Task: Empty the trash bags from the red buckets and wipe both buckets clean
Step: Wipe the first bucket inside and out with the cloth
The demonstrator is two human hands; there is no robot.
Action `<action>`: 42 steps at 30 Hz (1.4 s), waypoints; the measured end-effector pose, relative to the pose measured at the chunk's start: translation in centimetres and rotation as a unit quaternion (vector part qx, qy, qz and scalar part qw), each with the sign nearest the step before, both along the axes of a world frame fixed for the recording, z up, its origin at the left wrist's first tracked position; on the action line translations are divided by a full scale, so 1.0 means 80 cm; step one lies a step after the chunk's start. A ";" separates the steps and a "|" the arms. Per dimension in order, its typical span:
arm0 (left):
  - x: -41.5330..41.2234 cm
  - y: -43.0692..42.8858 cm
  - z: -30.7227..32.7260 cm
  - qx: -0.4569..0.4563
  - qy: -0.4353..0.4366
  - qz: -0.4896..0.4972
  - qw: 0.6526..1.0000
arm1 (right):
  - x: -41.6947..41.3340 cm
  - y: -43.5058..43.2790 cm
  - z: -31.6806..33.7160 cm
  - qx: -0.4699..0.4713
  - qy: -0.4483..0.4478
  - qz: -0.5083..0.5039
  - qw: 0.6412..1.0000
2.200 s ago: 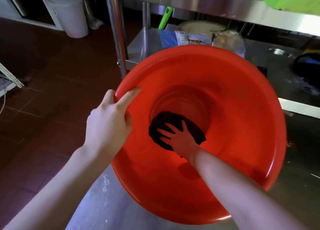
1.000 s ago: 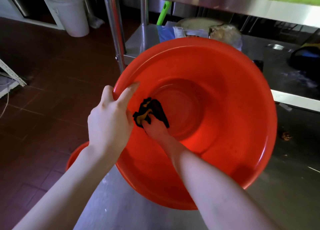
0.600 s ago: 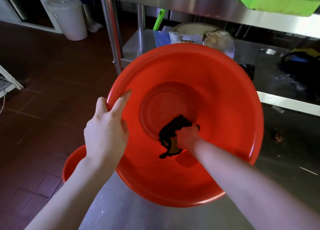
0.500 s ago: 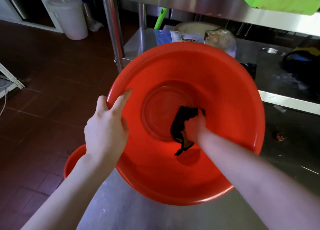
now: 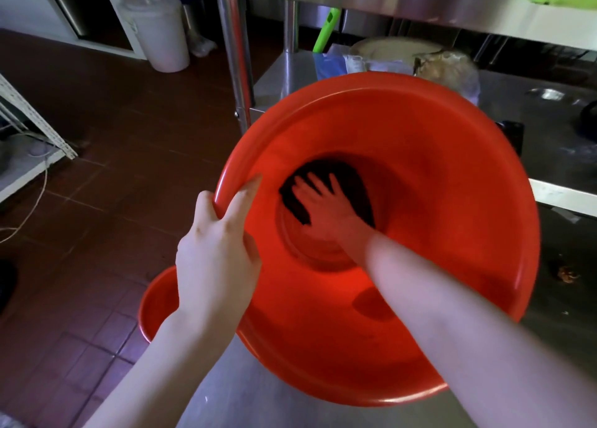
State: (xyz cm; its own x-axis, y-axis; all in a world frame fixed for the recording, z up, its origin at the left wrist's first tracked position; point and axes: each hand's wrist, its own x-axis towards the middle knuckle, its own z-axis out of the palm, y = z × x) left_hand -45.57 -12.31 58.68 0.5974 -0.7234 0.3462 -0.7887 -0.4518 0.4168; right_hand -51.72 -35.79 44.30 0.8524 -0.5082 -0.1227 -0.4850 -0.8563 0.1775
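While the left hand (image 5: 216, 259) grips the rim at the left edge of the red bucket (image 5: 436, 201) — one digit laid straight along the inner wall, the others curled over the outside of the rim — the bucket fills the centre of the frame, tipped so that its mouth faces the camera. Its lower side lies over the steel table (image 5: 226, 401) at the bottom of the frame; whether it rests there cannot be told. Deep inside, at the bucket's bottom, the right hand (image 5: 326, 204) presses flat on a dark cloth (image 5: 352, 179), its fingers straight and spread apart, and the forearm reaches in from the lower right. The cloth lies spread against the bottom and shows above and on both sides of the hand. A second red bucket (image 5: 158, 301) peeks out at the lower left, partly hidden behind the left wrist and the first bucket, beside the table's edge over the tiled floor (image 5: 113, 137). In the upper left stands a white bin (image 5: 160, 30) — and near the top centre a green handle (image 5: 326, 28) leans behind the metal shelving.
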 end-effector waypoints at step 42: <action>0.005 -0.004 0.003 0.015 -0.012 -0.027 0.999 | -0.002 0.012 -0.042 0.012 -0.026 0.007 1.000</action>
State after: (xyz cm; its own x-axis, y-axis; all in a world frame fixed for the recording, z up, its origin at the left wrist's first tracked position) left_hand -45.18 -12.62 58.93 0.5497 -0.7645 0.3367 -0.8214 -0.4213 0.3844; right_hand -51.92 -34.79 40.95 0.8651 -0.4935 -0.0901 -0.4806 -0.8668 0.1328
